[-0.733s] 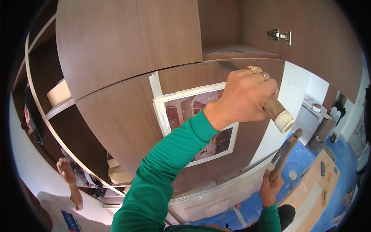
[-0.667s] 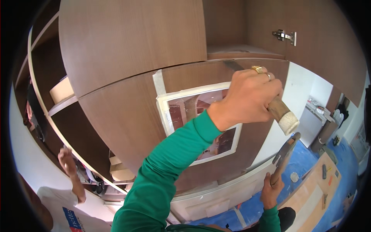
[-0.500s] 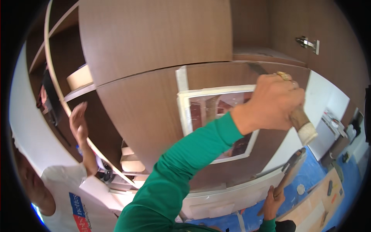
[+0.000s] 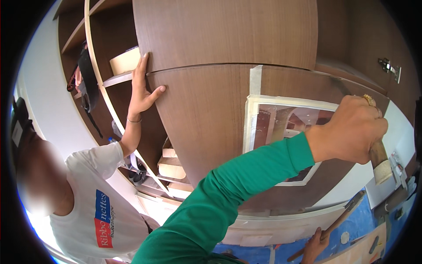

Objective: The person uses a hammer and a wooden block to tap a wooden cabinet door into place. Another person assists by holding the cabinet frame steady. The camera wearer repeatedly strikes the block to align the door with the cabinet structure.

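My left hand [image 4: 351, 127], at the end of a long green sleeve, is wrapped round a wooden-handled chisel [image 4: 379, 163] with a pale, worn butt end. Its blade is mostly hidden by the fist and points up toward the top edge of a brown wood-grain cabinet door [image 4: 198, 119]. Lower down, my right hand [image 4: 316, 244] grips the wooden handle of a hammer [image 4: 336, 224], its dark head below the chisel's butt and apart from it. A glazed panel [image 4: 285, 114] edged with pale tape is set in the door, partly behind my left arm.
At left a person in a white shirt [image 4: 83, 211] holds a hand [image 4: 141, 94] against the door's edge. Open shelves [image 4: 112, 26] stand behind. An upper door [image 4: 224, 35] sits above; a metal hinge [image 4: 389, 68] shows at right. Blue sheeting [image 4: 285, 251] covers the floor.
My view has turned left, so the scene sits further right. The other person's raised hand has come to rest on the door edge. Both my hands keep their grip on the tools.
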Available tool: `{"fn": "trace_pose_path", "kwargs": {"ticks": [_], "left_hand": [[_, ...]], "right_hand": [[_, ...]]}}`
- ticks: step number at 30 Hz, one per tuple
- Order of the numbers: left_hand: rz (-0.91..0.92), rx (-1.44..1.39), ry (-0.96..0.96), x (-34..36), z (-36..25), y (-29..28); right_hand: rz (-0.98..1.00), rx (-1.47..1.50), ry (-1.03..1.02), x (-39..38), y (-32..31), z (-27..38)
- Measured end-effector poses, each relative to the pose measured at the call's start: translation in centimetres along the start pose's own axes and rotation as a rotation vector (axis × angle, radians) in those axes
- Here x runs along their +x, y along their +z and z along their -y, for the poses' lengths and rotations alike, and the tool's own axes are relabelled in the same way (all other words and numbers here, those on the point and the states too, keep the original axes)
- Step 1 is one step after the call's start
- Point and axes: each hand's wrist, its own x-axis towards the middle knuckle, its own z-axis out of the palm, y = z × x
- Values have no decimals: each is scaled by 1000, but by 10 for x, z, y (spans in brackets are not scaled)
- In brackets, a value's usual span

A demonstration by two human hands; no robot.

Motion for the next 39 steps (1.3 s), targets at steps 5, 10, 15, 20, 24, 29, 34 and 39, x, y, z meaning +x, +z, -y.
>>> {"fn": "trace_pose_path", "kwargs": {"ticks": [5, 10, 15, 20, 24, 29, 34, 39], "left_hand": [[-14, 18, -7, -9, 5, 5], [-57, 4, 49, 2, 3, 1], [-210, -29, 103, 9, -4, -36], [87, -20, 131, -9, 3, -39], [150, 38, 250, -12, 6, -23], [201, 14, 309, -15, 7, -24], [135, 71, 172, 2, 6, -23], [197, 21, 363, 22, -35, 2]], "right_hand": [[12, -49, 18, 0, -1, -2], [31, -17, 61, -3, -3, 3], [15, -20, 22, -6, -11, 9], [-30, 45, 33, -8, -24, 23], [-6, 66, 155, -9, -35, 32], [-36, 147, 130, -7, -42, 31], [-30, 179, 152, -6, -44, 26], [1, 200, 169, -4, -40, 19]]}}
